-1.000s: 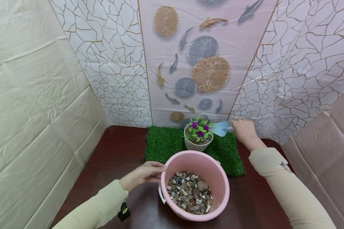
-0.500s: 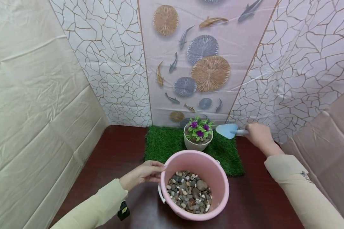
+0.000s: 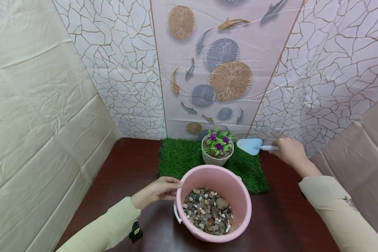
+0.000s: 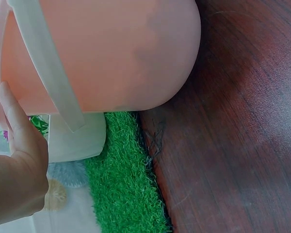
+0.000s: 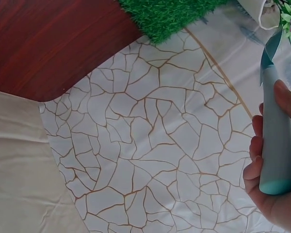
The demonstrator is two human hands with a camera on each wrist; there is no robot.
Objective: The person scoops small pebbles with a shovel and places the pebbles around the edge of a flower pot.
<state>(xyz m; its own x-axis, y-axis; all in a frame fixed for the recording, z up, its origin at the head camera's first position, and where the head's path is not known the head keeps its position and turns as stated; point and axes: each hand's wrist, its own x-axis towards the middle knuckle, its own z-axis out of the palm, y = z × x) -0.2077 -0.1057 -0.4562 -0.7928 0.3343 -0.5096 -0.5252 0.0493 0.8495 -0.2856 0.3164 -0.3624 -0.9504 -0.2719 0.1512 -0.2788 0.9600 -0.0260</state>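
My left hand [image 3: 160,189] pinches the left rim of a pink bucket [image 3: 244,204], thumb at the rim and fingers against the outer wall. Pebbles [image 3: 208,211] of mixed colours cover the bucket's floor. In my right hand [image 3: 290,152] is a trowel; its light blue blade [image 3: 250,146] points left, just right of a white flowerpot [image 3: 215,161]. The right wrist view shows the fingers curled round the trowel's pale handle [image 5: 277,141]. Purple flowers with green leaves [image 3: 218,138] stand in the pot, and stones lie on its soil.
The pot stands on a green artificial grass mat [image 3: 179,157] at the back of the dark red-brown table [image 3: 129,161]. A patterned cloth backdrop [image 3: 230,80] rises behind it. The bucket's white handle [image 4: 48,68] hangs down its side.
My right hand has drawn back to the right and slightly nearer, taking the trowel's blade away from the flowers. My left hand and the bucket have stayed put.
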